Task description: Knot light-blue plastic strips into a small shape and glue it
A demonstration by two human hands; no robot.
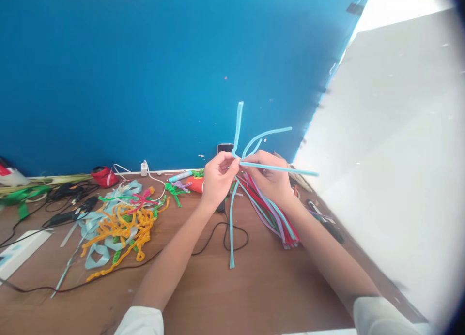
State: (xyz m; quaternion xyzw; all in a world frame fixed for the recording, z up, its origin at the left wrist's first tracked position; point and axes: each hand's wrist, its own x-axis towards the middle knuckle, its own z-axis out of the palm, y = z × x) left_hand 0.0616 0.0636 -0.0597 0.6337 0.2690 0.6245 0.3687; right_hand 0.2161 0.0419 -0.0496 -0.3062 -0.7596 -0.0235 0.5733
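Several light blue pipe cleaners (pixel 279 168) meet at one joint between my two hands, above the table. Their free ends fan out upward, to the right and down toward the tabletop. My left hand (pixel 220 179) pinches the joint between thumb and forefinger. Close beside it, my right hand (pixel 271 177) has its fingers closed on the pipe cleaners from the right. The exact twist at the joint is partly covered by fingertips. Below my right hand lies a bundle of red, purple, green and blue pipe cleaners (pixel 279 223).
On the left, orange twisted pipe cleaners (pixel 140 223) lie tangled with pale blue ribbon (pixel 97 258). A white power strip (pixel 25 251) and black cables sit farther left. A phone (pixel 225 148) leans at the blue wall (pixel 145 73). A cutter-like tool (pixel 325 219) lies at the right edge.
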